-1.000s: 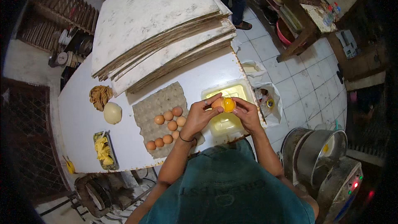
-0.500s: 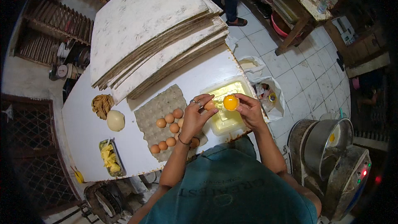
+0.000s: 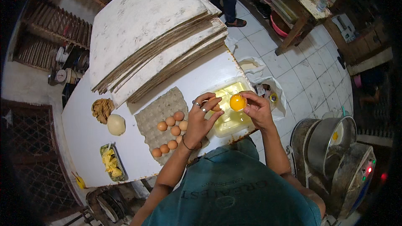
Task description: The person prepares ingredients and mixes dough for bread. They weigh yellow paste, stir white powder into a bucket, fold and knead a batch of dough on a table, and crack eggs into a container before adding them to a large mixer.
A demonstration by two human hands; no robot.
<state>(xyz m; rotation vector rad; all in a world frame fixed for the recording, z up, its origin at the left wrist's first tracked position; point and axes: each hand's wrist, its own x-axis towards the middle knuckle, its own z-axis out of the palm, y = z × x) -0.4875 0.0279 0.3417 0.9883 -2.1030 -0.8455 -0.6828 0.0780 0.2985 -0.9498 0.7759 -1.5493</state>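
Between the fingers of my right hand [image 3: 258,109] is half an eggshell with a round orange yolk [image 3: 238,102] sitting in it. My left hand [image 3: 202,119] is closed round the other eggshell half [image 3: 215,104], partly covered by the fingers. Both hands are held above a clear plastic tub [image 3: 228,130] with pale yellowish egg white [image 3: 226,117] inside. Left of my left forearm lies a grey cardboard egg tray [image 3: 155,113] with several brown eggs [image 3: 171,121] in it.
On the white table [image 3: 83,142] are a dough ball [image 3: 116,124], a crumpled brown cloth [image 3: 101,111] and a container of yellow fat [image 3: 110,161]. Large floury boards [image 3: 146,25] are stacked behind. A mixer with a metal bowl [image 3: 320,146] stands right. Someone's legs [image 3: 224,0] show beyond.
My right hand has moved slightly right with the yolk-filled shell half, widening the gap between the hands. The left hand has turned a little, hiding more of its shell.
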